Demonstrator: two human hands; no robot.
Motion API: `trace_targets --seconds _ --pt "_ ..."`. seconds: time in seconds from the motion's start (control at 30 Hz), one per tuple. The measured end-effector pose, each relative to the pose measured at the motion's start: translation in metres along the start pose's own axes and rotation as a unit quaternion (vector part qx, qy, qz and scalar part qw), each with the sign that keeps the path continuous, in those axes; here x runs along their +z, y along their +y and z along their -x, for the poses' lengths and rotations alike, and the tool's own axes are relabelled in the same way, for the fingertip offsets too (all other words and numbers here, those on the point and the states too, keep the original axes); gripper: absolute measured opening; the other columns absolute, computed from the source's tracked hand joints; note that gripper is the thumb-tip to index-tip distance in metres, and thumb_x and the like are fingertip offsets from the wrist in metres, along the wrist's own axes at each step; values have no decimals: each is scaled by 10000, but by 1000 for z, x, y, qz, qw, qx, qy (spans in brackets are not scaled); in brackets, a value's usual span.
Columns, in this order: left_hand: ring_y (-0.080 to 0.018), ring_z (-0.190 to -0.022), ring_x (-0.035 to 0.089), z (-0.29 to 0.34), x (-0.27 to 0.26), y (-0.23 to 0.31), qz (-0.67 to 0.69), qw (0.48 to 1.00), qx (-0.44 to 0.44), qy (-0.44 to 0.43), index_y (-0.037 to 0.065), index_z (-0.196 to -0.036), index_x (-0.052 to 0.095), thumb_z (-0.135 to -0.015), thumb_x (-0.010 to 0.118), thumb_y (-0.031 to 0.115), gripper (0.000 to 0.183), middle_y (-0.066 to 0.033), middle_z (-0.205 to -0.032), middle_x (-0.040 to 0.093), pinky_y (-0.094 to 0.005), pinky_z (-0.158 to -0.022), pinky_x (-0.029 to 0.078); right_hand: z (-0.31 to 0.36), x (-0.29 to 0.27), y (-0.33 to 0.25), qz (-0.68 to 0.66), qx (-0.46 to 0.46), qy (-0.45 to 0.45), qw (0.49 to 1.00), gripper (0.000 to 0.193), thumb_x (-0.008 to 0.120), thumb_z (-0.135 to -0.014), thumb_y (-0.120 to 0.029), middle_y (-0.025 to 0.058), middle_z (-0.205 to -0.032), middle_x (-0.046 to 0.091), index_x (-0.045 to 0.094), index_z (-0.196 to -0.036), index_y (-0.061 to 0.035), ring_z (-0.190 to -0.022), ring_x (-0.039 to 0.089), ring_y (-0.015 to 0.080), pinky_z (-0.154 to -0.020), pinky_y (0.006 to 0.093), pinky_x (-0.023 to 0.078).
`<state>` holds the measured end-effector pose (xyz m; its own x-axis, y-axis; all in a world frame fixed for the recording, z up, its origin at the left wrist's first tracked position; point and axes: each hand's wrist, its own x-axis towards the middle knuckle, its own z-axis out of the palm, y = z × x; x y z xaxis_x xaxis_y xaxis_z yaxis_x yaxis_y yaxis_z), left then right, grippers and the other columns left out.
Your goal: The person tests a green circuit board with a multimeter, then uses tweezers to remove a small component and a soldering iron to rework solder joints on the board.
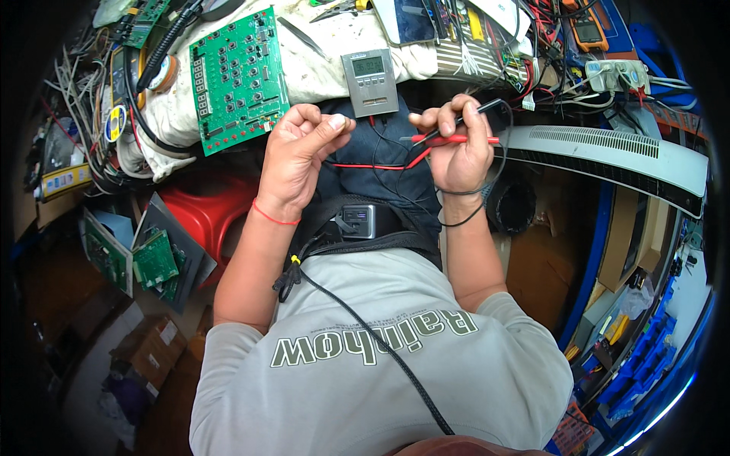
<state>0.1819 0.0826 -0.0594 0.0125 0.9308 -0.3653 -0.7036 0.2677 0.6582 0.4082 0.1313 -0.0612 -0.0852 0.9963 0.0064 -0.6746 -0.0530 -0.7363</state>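
Observation:
My right hand grips a red test probe and a black test probe together, their tips pointing left. A black lead hangs around the right wrist. My left hand is closed, thumb pressed to the fingers; anything small in the pinch cannot be made out. Between and just beyond the hands, a grey handheld meter with a small display lies at the bench edge, with red and black leads at its near end. A green circuit board with buttons and digit displays rests beyond my left hand.
Tweezers lie on the white cloth. Tangled cables crowd both bench sides. An orange multimeter and a power strip sit far right. A long white curved panel juts out at right. A red stool stands lower left.

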Motion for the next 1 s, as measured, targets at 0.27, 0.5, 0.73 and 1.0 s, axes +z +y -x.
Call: trace_targets --seconds 0.27,0.5,0.73,1.0 --pt "-142 -1050 678 -22 1 -3 -147 986 76 11 60 -926 581 -895 770 0 200 -76 -922 706 -242 -925 491 -23 -13 14 622 9 3 783 322 693 -968 -254 75 -940 746 717 -1197 -29 -867 675 135 -811 292 527" --pt "-156 -1141 623 -36 2 -10 -165 986 31 9 57 -921 593 -882 778 -7 200 -73 -934 693 -262 -976 461 -22 -20 34 516 112 -32 848 443 741 -914 -243 196 -1110 743 657 -1234 52 -1050 719 258 -930 347 530" --pt "-175 -1066 662 -19 9 -1 -102 994 23 -34 71 -925 566 -886 761 -31 223 -60 -905 678 -395 -1139 407 -9 -26 14 242 214 -19 946 356 698 -977 -178 -20 -836 623 639 -1242 51 -643 500 34 -578 197 389" --pt "-158 -921 671 -4 3 23 -92 994 56 -27 60 -957 541 -900 737 -37 226 -42 -852 641 -451 -1103 460 -51 -39 -64 274 80 67 956 269 679 -987 -188 -71 -700 476 638 -1149 23 -535 378 23 -484 202 287"
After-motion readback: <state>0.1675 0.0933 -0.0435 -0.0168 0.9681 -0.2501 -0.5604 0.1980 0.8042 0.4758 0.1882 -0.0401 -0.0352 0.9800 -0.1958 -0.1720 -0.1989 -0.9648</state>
